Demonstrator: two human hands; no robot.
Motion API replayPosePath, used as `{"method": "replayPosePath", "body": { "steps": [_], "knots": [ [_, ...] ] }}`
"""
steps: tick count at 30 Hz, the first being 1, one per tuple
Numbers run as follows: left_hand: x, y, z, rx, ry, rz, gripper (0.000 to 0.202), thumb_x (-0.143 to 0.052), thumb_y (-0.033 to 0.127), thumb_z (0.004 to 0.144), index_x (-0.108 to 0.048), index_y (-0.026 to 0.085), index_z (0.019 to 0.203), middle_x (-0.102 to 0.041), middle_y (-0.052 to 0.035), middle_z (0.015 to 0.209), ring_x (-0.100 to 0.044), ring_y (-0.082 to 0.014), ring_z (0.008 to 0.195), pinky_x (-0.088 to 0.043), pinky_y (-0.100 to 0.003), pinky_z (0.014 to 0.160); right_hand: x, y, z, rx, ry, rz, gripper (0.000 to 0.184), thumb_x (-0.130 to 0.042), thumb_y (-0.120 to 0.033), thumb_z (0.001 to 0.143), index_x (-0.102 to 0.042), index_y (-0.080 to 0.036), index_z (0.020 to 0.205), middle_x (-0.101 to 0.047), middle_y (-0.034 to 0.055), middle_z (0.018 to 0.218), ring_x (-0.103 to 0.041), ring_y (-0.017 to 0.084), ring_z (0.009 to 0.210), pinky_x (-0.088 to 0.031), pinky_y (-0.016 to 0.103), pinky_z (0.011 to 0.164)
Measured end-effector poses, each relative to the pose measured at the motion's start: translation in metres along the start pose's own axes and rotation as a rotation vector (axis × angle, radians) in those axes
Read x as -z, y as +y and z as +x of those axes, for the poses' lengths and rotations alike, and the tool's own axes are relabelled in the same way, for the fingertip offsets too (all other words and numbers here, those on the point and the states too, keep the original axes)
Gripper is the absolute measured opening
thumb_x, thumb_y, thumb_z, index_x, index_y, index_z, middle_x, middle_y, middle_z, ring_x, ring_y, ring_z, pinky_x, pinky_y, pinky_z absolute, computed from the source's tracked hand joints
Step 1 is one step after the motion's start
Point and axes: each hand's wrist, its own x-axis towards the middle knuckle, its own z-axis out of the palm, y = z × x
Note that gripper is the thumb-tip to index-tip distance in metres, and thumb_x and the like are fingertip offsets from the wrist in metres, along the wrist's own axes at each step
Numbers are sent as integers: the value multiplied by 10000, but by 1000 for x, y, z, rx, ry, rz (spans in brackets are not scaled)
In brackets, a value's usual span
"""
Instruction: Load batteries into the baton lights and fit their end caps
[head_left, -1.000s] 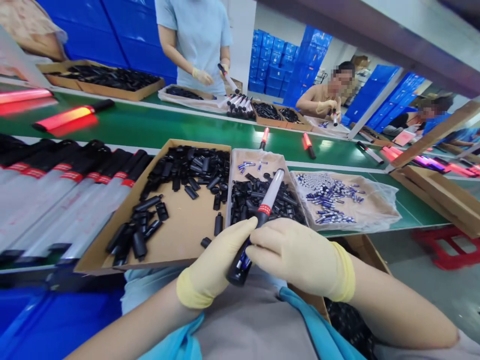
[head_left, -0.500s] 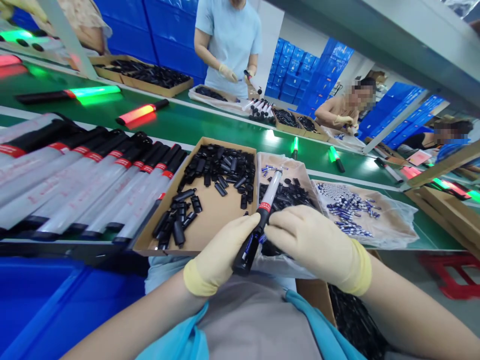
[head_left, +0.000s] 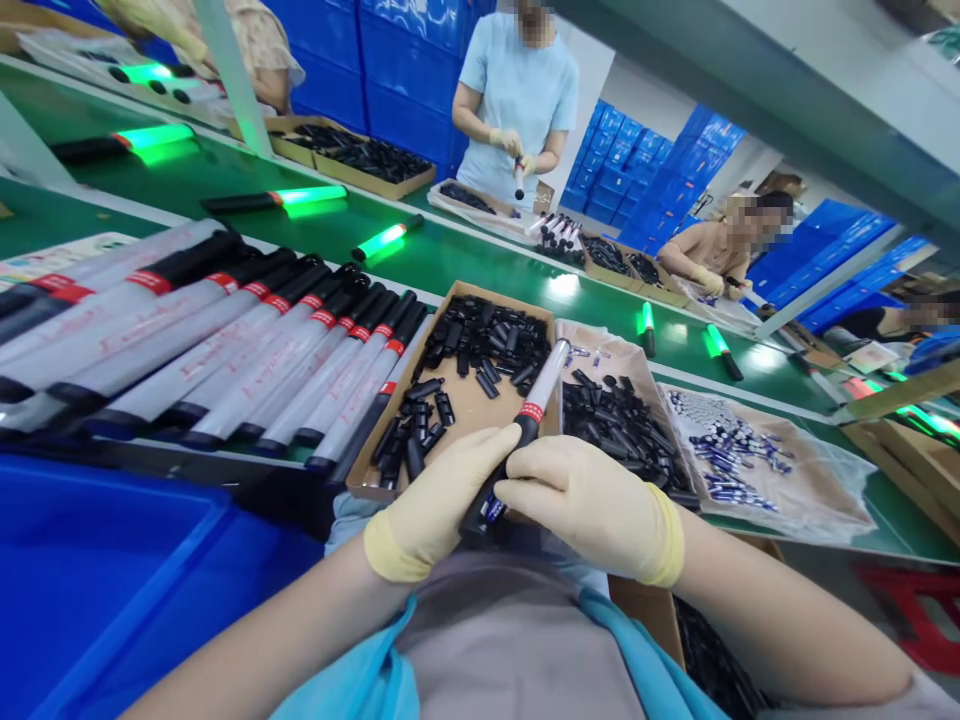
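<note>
Clock positions are read from the handle of the baton [head_left: 544, 385], 12 lying directly ahead of the wearer. The baton is held over the near edge of the bench [head_left: 911, 520], its pale tube pointing to 1 o'clock. The left hand [head_left: 442, 490] has a firm grip on the black handle, thumb along it. The right hand [head_left: 592, 500] rests curled fingertips on the handle from 3 o'clock; its grip is nearly drawn together, but whether it pinches anything cannot be told. Blue batteries [head_left: 495, 508] show at the handle beside those fingertips. A cardboard box [head_left: 472, 410] of black parts stands at 11 o'clock, a lined tray [head_left: 626, 345] of black pieces at 2, a battery tray [head_left: 817, 490] at 3. Finished-looking batons [head_left: 247, 370] lie in a row at 10.
</note>
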Motion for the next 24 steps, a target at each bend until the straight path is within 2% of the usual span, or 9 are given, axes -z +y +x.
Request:
{"method": "replayPosePath", "body": {
  "steps": [3,5,8,10,12,14,16,18,24],
  "knots": [
    [12,-1,-2,8,149,-30,190,-623,341,845,-768,227,891,-764,-50,1005,-646,-258,1079,-474,-381,1039,-10,-6,6,1,125,20,236,-449,-160,1029,-677,-143,1088,-728,76,914,-610,179,771,-460,314,670],
    [20,-2,-2,33,253,-72,160,-687,340,798,-768,225,873,-760,-50,988,-648,-255,1080,-492,-354,999,-13,-5,7,-37,183,88,290,-430,-143,1031,-604,-159,1263,-743,84,1032,-640,179,870,-485,317,712],
    [29,3,1,154,330,-310,218,-675,403,840,-745,198,814,-724,-53,797,-671,-221,868,-546,-315,824,-14,8,3,-181,215,205,388,-399,-119,1024,-533,-180,1383,-700,103,1202,-626,184,1075,-516,332,870],
    [33,8,2,248,336,-489,286,-687,445,850,-702,179,745,-640,-23,626,-599,-166,613,-531,-275,636,-17,22,-1,-305,107,214,351,-446,-126,1004,-607,-169,1312,-667,126,1245,-606,210,1143,-502,363,959],
    [37,12,3,300,359,-553,357,-711,473,837,-638,167,668,-547,9,522,-460,-109,453,-436,-231,472,-25,35,-3,-363,-194,170,230,-570,-192,963,-708,-161,1144,-677,133,1172,-625,253,1081,-508,397,927],
    [40,14,3,324,424,-548,378,-740,476,811,-606,159,657,-526,17,513,-411,-86,425,-355,-204,406,-37,43,-1,-337,-531,124,177,-700,-284,890,-751,-180,1025,-688,117,1092,-632,280,1006,-508,404,855],
    [42,14,2,335,474,-544,361,-766,471,784,-614,154,704,-545,15,542,-429,-86,442,-337,-194,397,-49,48,3,-312,-711,128,211,-769,-350,834,-761,-211,994,-692,98,1091,-624,287,1004,-488,390,837],
    [42,13,2,345,473,-544,356,-779,466,771,-612,154,730,-533,25,547,-420,-82,444,-331,-192,395,-58,55,9,-358,-737,155,196,-773,-357,834,-763,-215,969,-705,85,1065,-621,271,1002,-468,360,848],
    [39,15,2,371,508,-552,362,-761,458,801,-599,145,718,-565,17,591,-460,-74,490,-372,-169,428,-76,94,21,-579,-641,157,199,-721,-321,896,-772,-128,888,-739,116,998,-645,244,979,-456,299,820]
  ]
}}
